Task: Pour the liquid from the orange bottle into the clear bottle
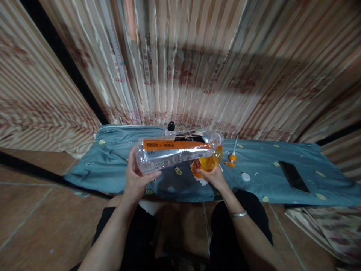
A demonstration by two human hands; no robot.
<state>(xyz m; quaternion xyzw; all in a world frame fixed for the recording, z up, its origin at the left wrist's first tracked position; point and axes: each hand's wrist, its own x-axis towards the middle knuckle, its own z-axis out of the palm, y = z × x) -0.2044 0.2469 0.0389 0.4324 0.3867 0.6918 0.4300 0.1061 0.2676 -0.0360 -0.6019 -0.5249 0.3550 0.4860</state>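
Note:
My left hand [137,175] grips the base end of a large clear plastic bottle [175,150] with an orange-and-black label. The bottle is tipped nearly level, its neck pointing right. That neck lies over the top of a smaller bottle of amber liquid [207,162]; whether the two mouths touch I cannot tell. My right hand [213,175] is wrapped round the amber bottle's near side. Just right of it an orange pump top [231,160] with a clear dip tube lies on the cloth. A white round cap [245,177] rests nearby.
A teal patterned cloth [180,192] covers the narrow surface before me. On its right lies a dark phone [294,177]. Behind the tilted bottle stands a clear container with a black top [171,126]. A striped curtain [186,67] hangs behind, with dark poles [67,64] at the sides.

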